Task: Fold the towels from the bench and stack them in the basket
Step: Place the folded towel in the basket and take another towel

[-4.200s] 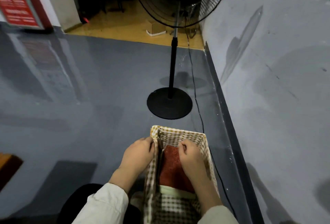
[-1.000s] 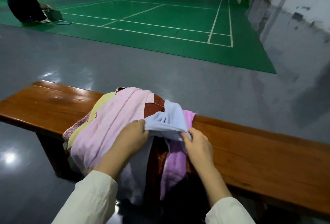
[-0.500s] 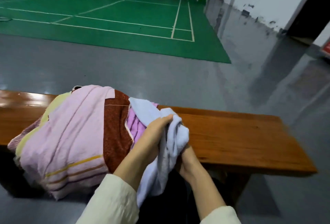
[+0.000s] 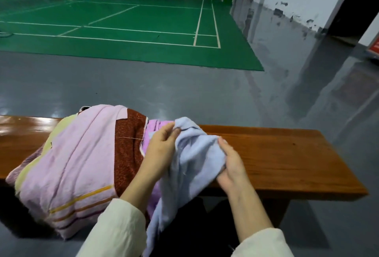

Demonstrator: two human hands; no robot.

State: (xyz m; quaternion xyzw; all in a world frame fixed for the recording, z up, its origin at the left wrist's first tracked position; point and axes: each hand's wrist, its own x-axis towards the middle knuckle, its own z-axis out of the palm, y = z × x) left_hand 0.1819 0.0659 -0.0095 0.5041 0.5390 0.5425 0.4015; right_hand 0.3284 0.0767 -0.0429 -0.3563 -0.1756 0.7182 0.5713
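Observation:
A light blue towel (image 4: pixel 192 166) hangs bunched between my hands over the front edge of the wooden bench (image 4: pixel 283 158). My left hand (image 4: pixel 162 148) pinches its upper edge near the top. My right hand (image 4: pixel 231 160) grips its right side, fingers curled round the cloth. To the left a heap of towels lies on the bench: a pale pink striped towel (image 4: pixel 75 162) on top, a dark red towel (image 4: pixel 127 150) beside it, with yellow and purple ones partly showing. The basket is out of view.
Grey glossy floor (image 4: pixel 184 90) runs beyond the bench to a green court (image 4: pixel 127 29) with white lines. A white wall and dark doorway (image 4: pixel 352 2) stand at the far right. The bench's right end (image 4: pixel 338 166) carries nothing.
Since the earliest frame I turned from the basket to the bench. In the last second the blue towel came off the heap to the right, and my hands moved apart along it.

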